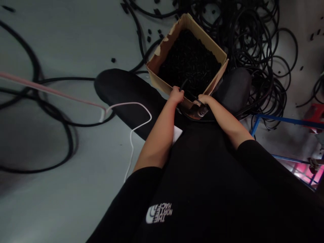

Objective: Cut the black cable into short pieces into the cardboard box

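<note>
Black shirt with white lettering [165, 209] up close, then left hand [178, 95] pinched on a black flexible cable [185, 84]; right hand [204, 99] curled nearby, can't tell on what. I'd keep both low by the brown cardboard box [160, 80], short of the far-right black coils [249, 35].

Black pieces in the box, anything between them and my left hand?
The near rim of the box is at the left hand; past it, only a black strand overhangs the pieces, with nothing else visible between.
</note>
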`<state>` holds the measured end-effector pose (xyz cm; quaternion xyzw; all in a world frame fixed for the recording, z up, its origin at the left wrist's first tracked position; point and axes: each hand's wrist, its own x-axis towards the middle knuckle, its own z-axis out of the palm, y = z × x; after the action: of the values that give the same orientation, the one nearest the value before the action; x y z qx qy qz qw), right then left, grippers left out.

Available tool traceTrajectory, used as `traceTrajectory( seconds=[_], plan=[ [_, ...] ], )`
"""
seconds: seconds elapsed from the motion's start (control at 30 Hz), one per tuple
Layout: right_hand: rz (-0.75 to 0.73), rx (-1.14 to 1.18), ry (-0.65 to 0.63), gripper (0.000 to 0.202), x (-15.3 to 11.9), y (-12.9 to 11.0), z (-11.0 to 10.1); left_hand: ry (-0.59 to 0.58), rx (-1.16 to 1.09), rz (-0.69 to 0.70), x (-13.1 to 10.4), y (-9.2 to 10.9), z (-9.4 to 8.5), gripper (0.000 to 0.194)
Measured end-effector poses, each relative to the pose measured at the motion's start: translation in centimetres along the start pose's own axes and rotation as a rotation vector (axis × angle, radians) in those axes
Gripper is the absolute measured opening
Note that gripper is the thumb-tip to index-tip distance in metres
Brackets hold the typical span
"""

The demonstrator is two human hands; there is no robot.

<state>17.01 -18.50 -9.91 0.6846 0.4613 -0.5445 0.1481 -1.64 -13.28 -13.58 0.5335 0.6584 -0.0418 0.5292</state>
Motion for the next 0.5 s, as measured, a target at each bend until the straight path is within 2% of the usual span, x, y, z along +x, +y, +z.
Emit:
traceTrajectory(
  seconds=[0.13,0.27,0.37,0.5],
  plan=[
    [-0.068,-0.111,0.129,0.03,-2.5,0.3,-1.0,0.087,-0.099,0.074,-0.7,0.8,-0.6,0.059],
    [-0.108,-0.237,0.311,0.054,-6.0,1.5,-1.8,0.06,-0.257,0.138,-1.9,1.6,-0.9,0.035],
    [-0.154,-0.274,0.339,0.055,-7.7,2.4,-2.7,-0.003,-0.341,0.204,-2.8,2.0,-0.9,0.026],
    [-0.165,-0.306,0.303,0.054,-7.7,2.9,-4.1,-0.061,-0.322,0.286,-3.8,2.3,-0.9,0.036]
  ],
)
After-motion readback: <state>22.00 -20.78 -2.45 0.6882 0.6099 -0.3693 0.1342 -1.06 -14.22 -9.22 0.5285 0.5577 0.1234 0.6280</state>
